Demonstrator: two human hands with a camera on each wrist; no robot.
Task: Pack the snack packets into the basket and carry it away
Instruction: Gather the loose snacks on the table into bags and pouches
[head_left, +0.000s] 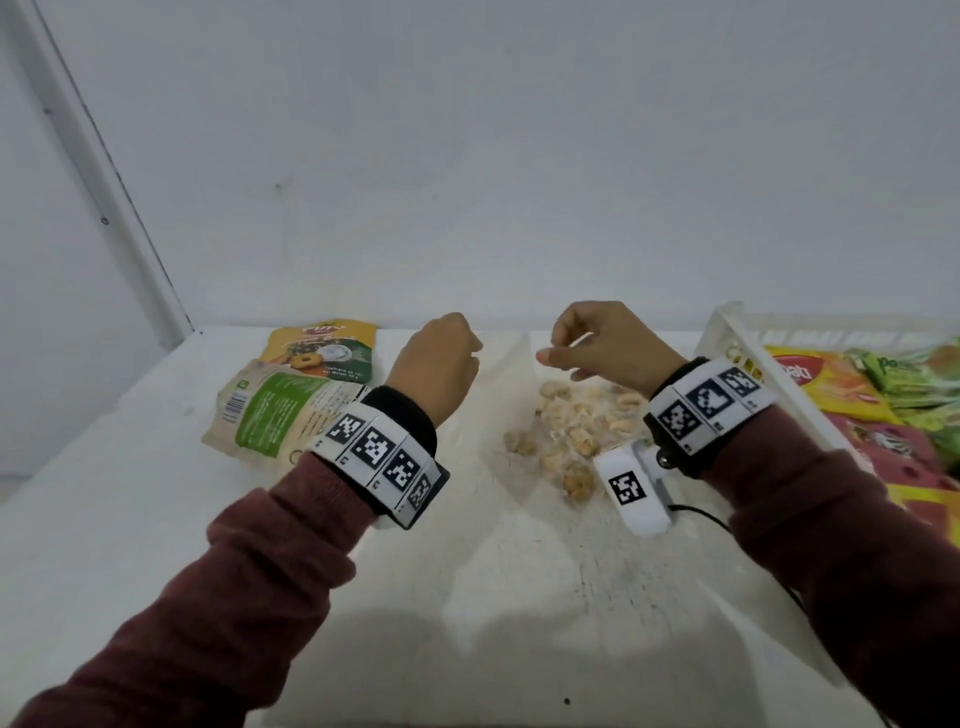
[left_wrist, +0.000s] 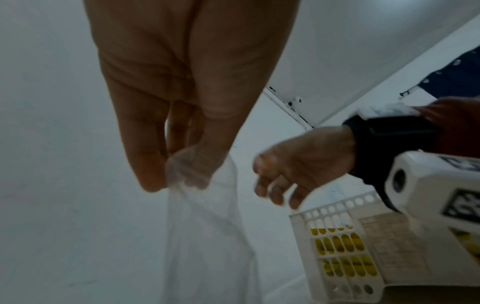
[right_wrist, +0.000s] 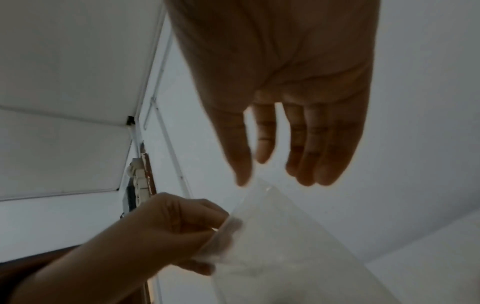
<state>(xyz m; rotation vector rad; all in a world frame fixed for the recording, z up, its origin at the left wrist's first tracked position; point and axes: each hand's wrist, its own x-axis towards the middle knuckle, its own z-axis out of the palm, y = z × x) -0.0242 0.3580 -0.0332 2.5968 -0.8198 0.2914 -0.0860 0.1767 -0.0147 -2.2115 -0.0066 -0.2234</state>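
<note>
Here the left hand (left_wrist: 166, 127) pinches a crinkly clear plastic bag (left_wrist: 207, 236), the right hand (right_wrist: 293, 98) loose-fingered beside it.

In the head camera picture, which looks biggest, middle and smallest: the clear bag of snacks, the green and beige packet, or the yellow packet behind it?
1. Clear plastic bag of pale snacks, pinched by the left hand.
2. Green and beige paper packet.
3. Yellow packet, though the green one partly hides it and it lies farther back, so this is unsure.
</note>
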